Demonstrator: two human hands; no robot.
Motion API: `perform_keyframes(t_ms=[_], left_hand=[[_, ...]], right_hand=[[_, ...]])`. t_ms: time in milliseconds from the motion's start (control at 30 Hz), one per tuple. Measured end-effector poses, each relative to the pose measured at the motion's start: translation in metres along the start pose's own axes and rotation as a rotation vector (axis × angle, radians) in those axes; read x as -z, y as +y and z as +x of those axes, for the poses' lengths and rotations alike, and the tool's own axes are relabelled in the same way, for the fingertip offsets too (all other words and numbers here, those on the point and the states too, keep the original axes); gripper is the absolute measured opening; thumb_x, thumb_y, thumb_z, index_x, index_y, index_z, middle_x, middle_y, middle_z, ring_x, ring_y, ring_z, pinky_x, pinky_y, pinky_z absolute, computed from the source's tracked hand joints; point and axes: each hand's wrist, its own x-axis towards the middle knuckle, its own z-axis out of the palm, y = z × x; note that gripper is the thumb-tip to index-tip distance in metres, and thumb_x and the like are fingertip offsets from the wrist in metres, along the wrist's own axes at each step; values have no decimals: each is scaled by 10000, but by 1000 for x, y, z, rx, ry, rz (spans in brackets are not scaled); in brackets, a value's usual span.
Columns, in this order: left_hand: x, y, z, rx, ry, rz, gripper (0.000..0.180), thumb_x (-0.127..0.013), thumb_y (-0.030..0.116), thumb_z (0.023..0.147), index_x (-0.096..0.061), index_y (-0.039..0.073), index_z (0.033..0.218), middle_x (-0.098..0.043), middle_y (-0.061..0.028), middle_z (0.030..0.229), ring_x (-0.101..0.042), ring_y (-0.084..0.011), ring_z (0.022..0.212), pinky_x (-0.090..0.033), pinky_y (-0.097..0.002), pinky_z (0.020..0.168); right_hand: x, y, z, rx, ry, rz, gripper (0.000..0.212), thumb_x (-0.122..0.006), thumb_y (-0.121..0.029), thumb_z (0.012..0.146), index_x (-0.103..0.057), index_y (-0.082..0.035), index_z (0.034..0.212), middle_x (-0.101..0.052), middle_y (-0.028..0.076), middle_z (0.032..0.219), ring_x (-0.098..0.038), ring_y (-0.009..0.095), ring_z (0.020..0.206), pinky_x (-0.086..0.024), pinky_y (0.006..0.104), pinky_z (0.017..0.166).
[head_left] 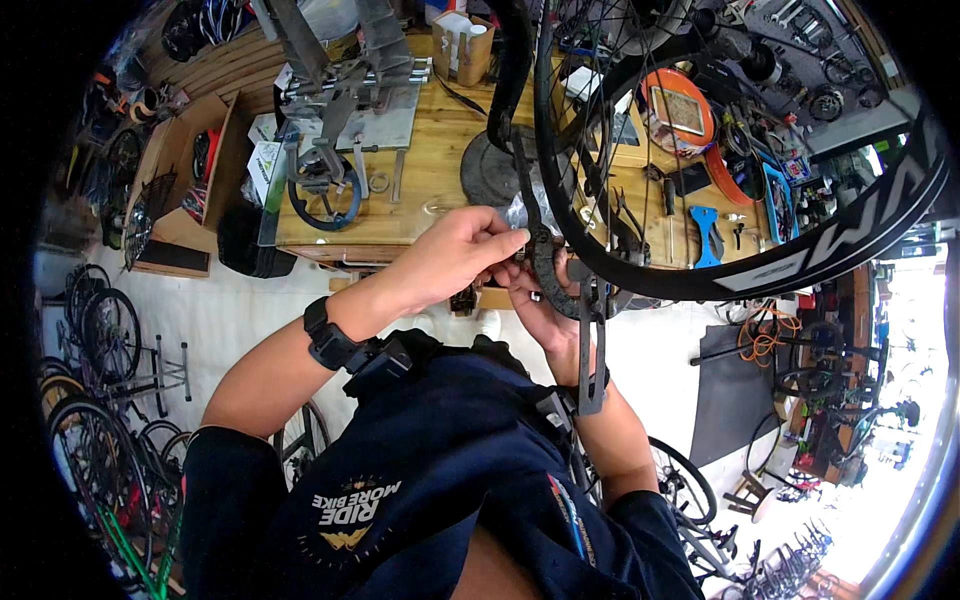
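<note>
Wheel (690, 278) with a black tyre looms over the bench (430, 190), and the dark stand (547, 262) runs along its left side, curving round below the tyre's lower left edge. Both hands are at this part of the stand, just left of the wheel. The left hand (465, 255) reaches in from the side away from the wheel, thumb and forefinger drawn together in a pinch at the stand; what sits between the tips is too small to tell. The right hand (545, 312) comes up from below the wheel, palm partly turned up, its fingers curled close under the left thumb; whether they grip anything cannot be told. A slotted bar (592, 350) hangs below the wheel, in front of the right wrist.

Left of the wheel, a round plate (484, 172) lies on the bench, with a carton (462, 55) beyond it; farther left are a metal fixture (340, 110) and an open box (215, 165). Seen inside the wheel's curve are pliers (628, 210), a screwdriver (670, 198), a blue tool (706, 237) and an orange bowl (708, 112). Below the wheel, a dark mat (740, 395) lies on the floor.
</note>
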Motion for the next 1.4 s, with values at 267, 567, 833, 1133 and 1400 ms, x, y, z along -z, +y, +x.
perform_keyframes(t_ms=[267,567,833,1133,1400], left_hand=[[1,3,0,0,-13,22,291,-552,281,996,-562,-10,1008,-643,-53,852,-606,-117,732,-490,-250,668],[2,3,-1,-87,-44,298,242,-585,216,976,-554,-22,1007,-583,-11,816,-572,-82,724,-475,-241,653],[-3,7,-3,-134,17,260,350,-607,290,947,-588,-57,906,-613,-92,688,-549,-156,609,-437,-317,580],[-6,7,-4,-18,20,260,246,-573,222,972,-569,-24,959,-594,-49,736,-564,-111,681,-461,-269,643],[-10,10,-15,-104,125,372,282,-636,205,928,-553,-38,1045,-586,-73,761,-531,-128,698,-449,-280,643]], right_hand=[[-15,3,-1,48,83,33,276,-726,-225,857,-609,-123,1085,-618,5,931,-541,120,799,-427,232,638],[50,-37,-48,-206,453,-359,329,-575,-317,956,-582,-51,1150,-634,62,1017,-573,127,903,-466,232,705],[66,-134,-69,8,468,-1216,185,-542,-235,982,-613,-84,1063,-609,-35,841,-552,66,736,-448,244,674],[-49,-188,0,134,145,-1285,196,-525,-175,996,-591,8,1014,-600,46,808,-529,101,684,-413,231,605],[-77,-173,22,39,-16,-1273,396,-453,-338,1023,-551,36,1108,-587,85,815,-504,106,625,-373,227,537]])
